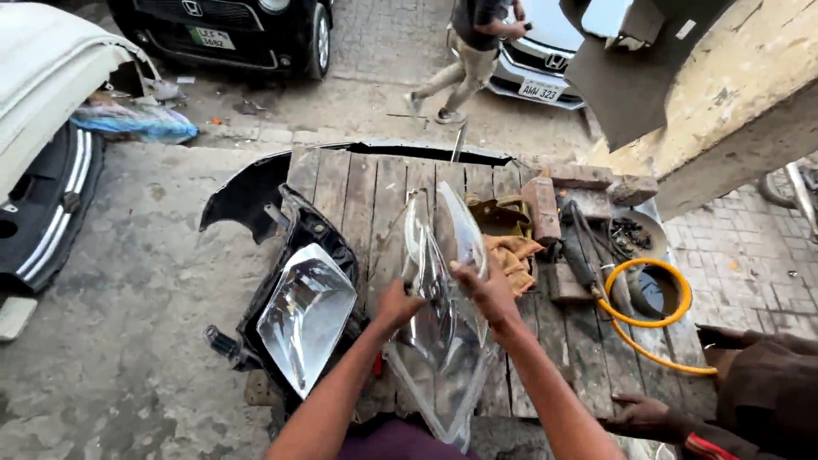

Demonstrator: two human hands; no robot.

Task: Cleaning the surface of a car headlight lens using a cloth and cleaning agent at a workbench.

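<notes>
A plank table (pixel 358 183) carries a headlight (pixel 302 311), rags (pixel 511 255), bricks (pixel 543 209), a grinder (pixel 578 264) and a yellow hose (pixel 648 319).

The lens cover (pixel 443 290) is clear, glossy plastic. The headlight (pixel 305 313) looks chrome-shiny in matt black plastic. The table (pixel 366 192) is rough, weathered wood, the rag (pixel 511 255) tan cloth.

Outdoors, in daylight. Beyond the fingers, a plank table (pixel 358 183) on concrete ground (pixel 128 281); farther off, a paved lane (pixel 383 51) with two parked cars (pixel 230 25). Right of the fingers, brick paving (pixel 741 247) under a pale wall (pixel 733 85).
</notes>
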